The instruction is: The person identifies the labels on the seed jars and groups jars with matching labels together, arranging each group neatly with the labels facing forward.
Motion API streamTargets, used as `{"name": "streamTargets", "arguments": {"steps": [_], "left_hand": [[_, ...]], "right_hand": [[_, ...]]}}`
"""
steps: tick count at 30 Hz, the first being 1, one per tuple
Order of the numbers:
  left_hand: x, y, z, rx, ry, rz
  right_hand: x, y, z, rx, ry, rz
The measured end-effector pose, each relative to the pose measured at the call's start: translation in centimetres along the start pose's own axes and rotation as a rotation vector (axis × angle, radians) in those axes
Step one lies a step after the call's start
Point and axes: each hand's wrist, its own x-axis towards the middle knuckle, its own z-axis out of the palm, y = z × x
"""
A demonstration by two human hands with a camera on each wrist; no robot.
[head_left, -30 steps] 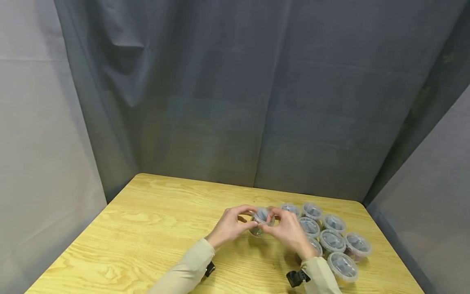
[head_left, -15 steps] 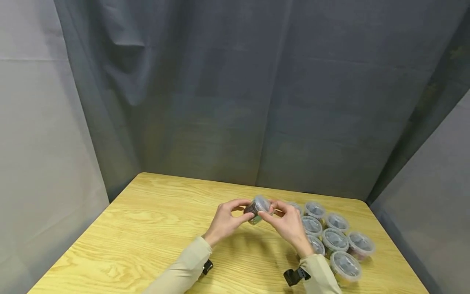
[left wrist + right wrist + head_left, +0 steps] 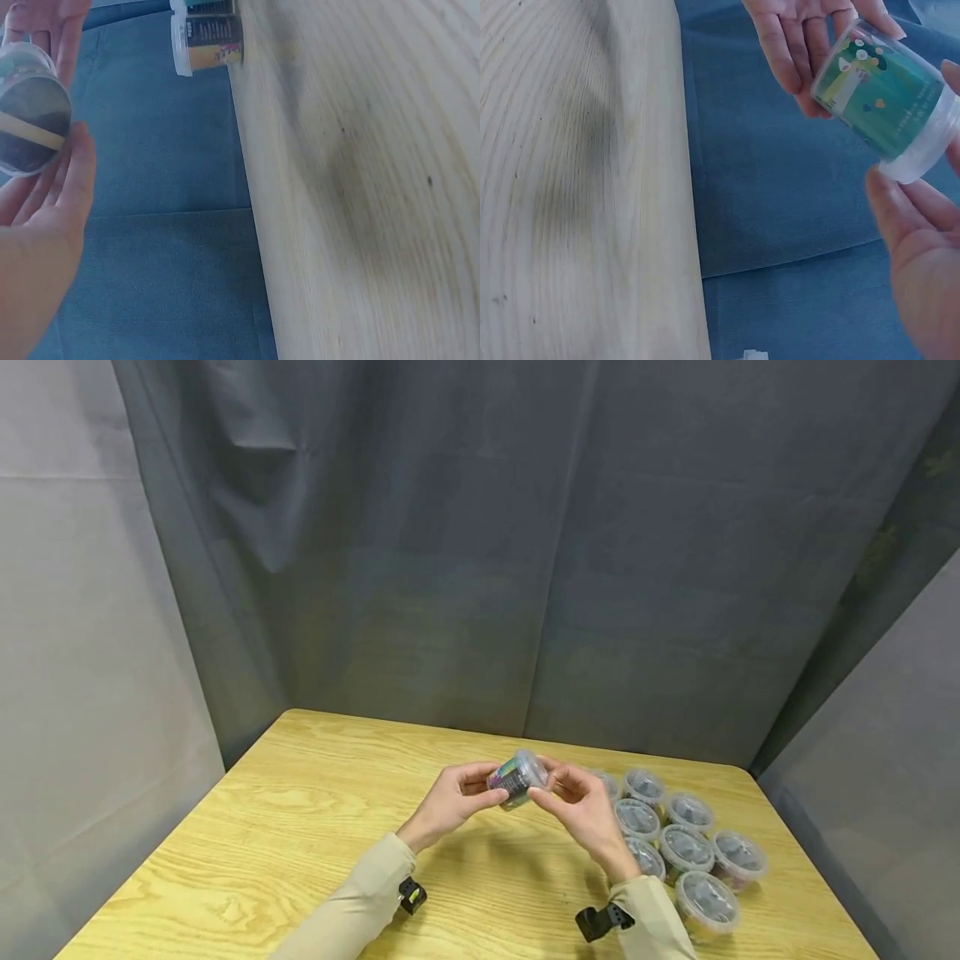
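Note:
A small clear plastic tub with a printed label is held up above the table, tilted on its side with its lid toward the right. My left hand grips it near the base, thumb in front and fingers behind. At the lid end, my right hand pinches the rim. The right wrist view shows the green label side of the tub and its clear lid. In the left wrist view the tub's round bottom faces the camera, with a pale strip across a dark disc.
Several similar lidded tubs stand grouped on the right side of the wooden table, close to my right forearm. A grey curtain hangs behind the table's back edge, and pale cloth panels flank both sides.
Both hands have lifted the tub from near the table and tipped it from upright onto its side, bringing its label into view. My left hand has shifted toward its base.

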Motion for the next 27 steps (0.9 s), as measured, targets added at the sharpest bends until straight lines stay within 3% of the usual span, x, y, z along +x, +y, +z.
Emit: {"name": "streamTargets", "arguments": {"steps": [5,8,16,21,23,27], "left_hand": [[-0.1,0.1,0.2,0.056,0.078,0.036],[-0.2,0.1,0.5,0.15,0.142,0.078],[-0.5,-0.2,1.2,0.42,0.271,0.291],[-0.6,-0.2,1.4,0.509,0.281,0.369],[-0.6,-0.1,1.4,0.51,0.269,0.364],[-0.7,0.0,1.1,0.427,0.219,0.316]], "right_hand": [[0.2,-0.3,0.3,-0.062,0.001,0.049],[0.3,-0.6,0.5,-0.086,0.014,0.087],[0.3,-0.8,0.8,-0.022,0.027,0.193],[0.3,-0.9,0.9,-0.03,0.052,0.214],[0.2,-1.0,0.9,-0.04,0.059,0.207],[0.2,-1.1,0.6,-0.063,0.056,0.171]]}}
